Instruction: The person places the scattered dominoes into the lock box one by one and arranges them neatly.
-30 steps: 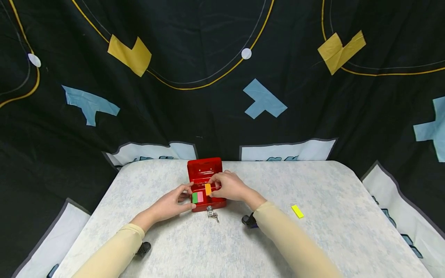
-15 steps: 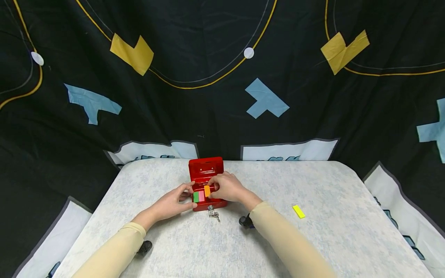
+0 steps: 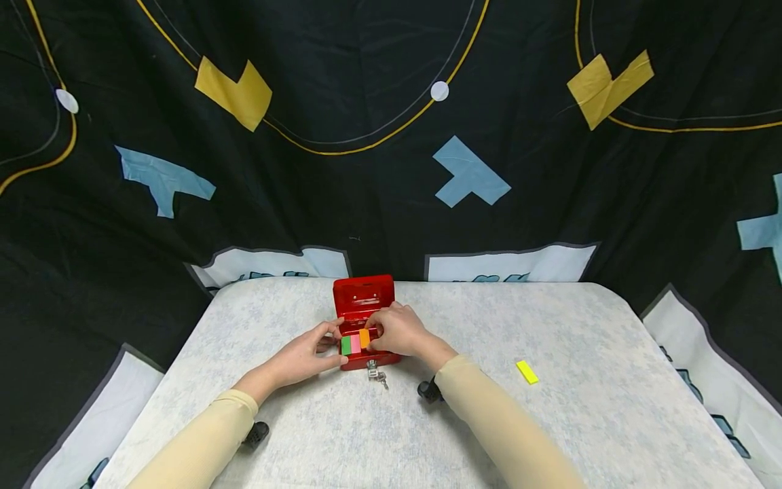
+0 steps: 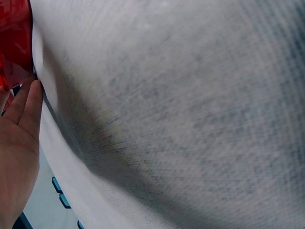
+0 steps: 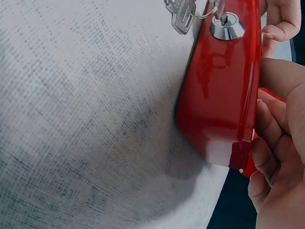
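Note:
A red metal box (image 3: 370, 362) stands with its lid (image 3: 363, 292) raised, keys hanging at its front lock. Inside at the left, a green block (image 3: 345, 346) and a pink block (image 3: 355, 343) lie side by side. The right hand (image 3: 400, 331) pinches an orange block (image 3: 364, 338) against the pink one's right side. Around the box's left side, the left hand (image 3: 304, 353) holds with thumb at the front corner and fingers farther back. The left wrist view shows the left hand's fingers (image 4: 29, 102) against the red metal; in the right wrist view the right hand (image 5: 283, 143) reaches over the rim.
A yellow block (image 3: 527, 372) lies on the table at the right. The keys (image 3: 382, 379) hang in front of the box. Black wrist devices (image 3: 255, 435) show by both forearms. A dark patterned cloth (image 3: 342, 204) hangs behind the table.
The orange block has moved left and slightly down with the right hand, closing the gap to the pink block. The left hand keeps its place on the box. The head view has shifted slightly.

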The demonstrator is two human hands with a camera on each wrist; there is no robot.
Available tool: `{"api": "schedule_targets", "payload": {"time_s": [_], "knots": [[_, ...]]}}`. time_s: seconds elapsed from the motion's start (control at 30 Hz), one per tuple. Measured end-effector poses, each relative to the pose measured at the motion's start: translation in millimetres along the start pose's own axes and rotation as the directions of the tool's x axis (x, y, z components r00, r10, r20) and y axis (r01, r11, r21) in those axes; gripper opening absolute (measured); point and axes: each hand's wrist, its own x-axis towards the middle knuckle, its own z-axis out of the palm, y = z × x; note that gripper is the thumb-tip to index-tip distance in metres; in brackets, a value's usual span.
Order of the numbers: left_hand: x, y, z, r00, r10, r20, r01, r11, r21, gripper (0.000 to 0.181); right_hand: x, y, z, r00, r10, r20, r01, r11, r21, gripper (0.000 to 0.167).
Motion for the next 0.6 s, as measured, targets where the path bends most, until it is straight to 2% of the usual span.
{"api": "schedule_targets", "payload": {"time_s": [0.4,0.6], "knots": [[-1.0,0.5,0.5,1.000,-0.015,-0.005,0.015,1.000,-0.005,0.047,2.6,0.6,6.4,0.999,0.045,0.021,-0.043,0.996,-0.078,0.038],[-0.7,0.6,0.2,1.000,-0.026,-0.003,0.026,1.000,-0.004,0.045,3.6,-0.7,8.1,0.999,0.046,0.020,-0.044,0.996,-0.083,0.037]]}}
